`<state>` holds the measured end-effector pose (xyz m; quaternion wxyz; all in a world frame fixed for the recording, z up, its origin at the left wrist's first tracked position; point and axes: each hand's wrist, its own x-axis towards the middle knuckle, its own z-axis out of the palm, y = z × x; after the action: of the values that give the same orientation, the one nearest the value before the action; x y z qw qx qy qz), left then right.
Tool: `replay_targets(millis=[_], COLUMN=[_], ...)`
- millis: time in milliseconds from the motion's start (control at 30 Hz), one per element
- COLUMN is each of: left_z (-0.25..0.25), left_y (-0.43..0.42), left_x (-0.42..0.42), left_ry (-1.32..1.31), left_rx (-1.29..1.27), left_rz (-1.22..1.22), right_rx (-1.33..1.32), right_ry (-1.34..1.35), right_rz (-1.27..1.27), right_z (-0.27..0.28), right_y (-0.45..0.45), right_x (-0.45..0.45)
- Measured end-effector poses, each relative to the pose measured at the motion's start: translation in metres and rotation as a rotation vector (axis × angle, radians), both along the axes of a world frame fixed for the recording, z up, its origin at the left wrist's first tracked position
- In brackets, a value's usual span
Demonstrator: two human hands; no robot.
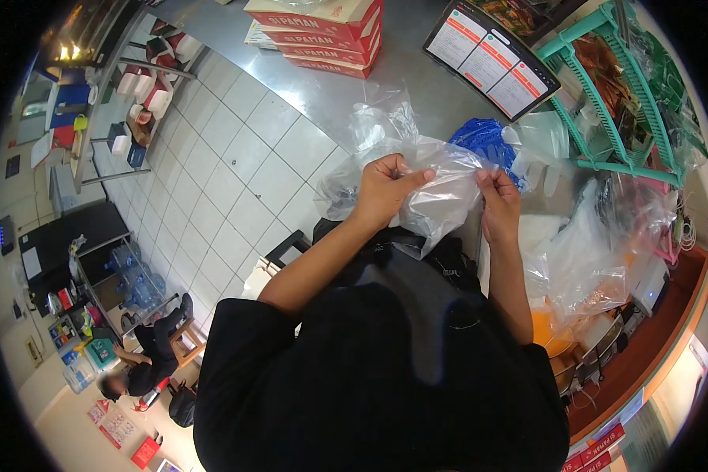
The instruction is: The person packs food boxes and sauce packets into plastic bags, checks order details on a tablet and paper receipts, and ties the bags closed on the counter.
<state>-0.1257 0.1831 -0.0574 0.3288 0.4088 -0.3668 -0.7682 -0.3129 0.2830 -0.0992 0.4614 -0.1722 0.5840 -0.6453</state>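
A clear plastic bag (440, 193) is stretched between my two hands, close in front of my body. My left hand (387, 189) pinches its left side, thumb pointing right across the film. On the other side, my right hand (499, 206) grips the bag's upper right edge between thumb and fingers. Just beyond lies a crumpled blue plastic bag (480, 135) on the metal counter (417, 75). More clear plastic (381, 118) bunches up past my left hand.
Stacked red-and-white boxes (330, 39) stand on the counter, with a tablet-like menu display (492, 59) to their right. A green plastic rack (621, 94) holds packets at far right. Loose clear bags (582, 244) lie beside my right arm. Another person (153, 346) sits at lower left.
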Motion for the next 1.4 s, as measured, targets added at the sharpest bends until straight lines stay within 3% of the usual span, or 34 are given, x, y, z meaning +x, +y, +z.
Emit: replay_targets(millis=[200,300,500,767,967,1067,1133,1167,1233,1267,1333,1400], left_z=[-0.007,0.003,-0.013,-0.013,-0.024,-0.019,-0.015,-0.015,-0.013,-0.013,-0.012,-0.008], left_y=[0.002,0.006,0.001,-0.001,0.010,0.021,0.028,0.032,0.036,0.036,0.036,0.031], left_x=[0.003,-0.002,0.007,0.037,0.078,0.102,0.122,0.131,0.144,0.148,0.154,0.161], left_ry=[-0.001,0.120,0.001,-0.068,-0.062,-0.016,-0.012,-0.018,-0.026,-0.046,-0.081,-0.131], left_rx=[0.005,0.041,-0.170,-0.150,-0.072,-0.039,-0.047,-0.048,-0.057,-0.043,-0.017,-0.068], left_rz=[-0.096,0.014,-0.005,-0.014,0.099,0.225,0.278,0.305,0.353,0.375,0.427,0.457], right_rx=[0.061,0.051,0.061,0.507,0.637,0.451,0.205,0.016,0.187,0.161,0.312,0.274], right_ry=[-0.001,0.041,0.238,0.915,0.796,1.789,1.425,1.113,0.840,0.882,1.570,1.304], right_rz=[-0.026,-0.057,-0.159,-0.340,-0.674,-1.232,-0.919,-0.590,0.042,0.097,0.241,0.329], right_z=[0.006,0.003,0.005,-0.026,-0.059,0.007,0.013,0.024,0.033,-0.012,-0.054,-0.061], right_y=[0.001,0.003,0.006,0.042,0.073,0.030,-0.007,-0.035,-0.094,-0.118,-0.149,-0.160], right_x=[0.001,-0.002,-0.018,-0.168,-0.241,-0.171,-0.126,-0.081,-0.011,0.016,0.053,0.063])
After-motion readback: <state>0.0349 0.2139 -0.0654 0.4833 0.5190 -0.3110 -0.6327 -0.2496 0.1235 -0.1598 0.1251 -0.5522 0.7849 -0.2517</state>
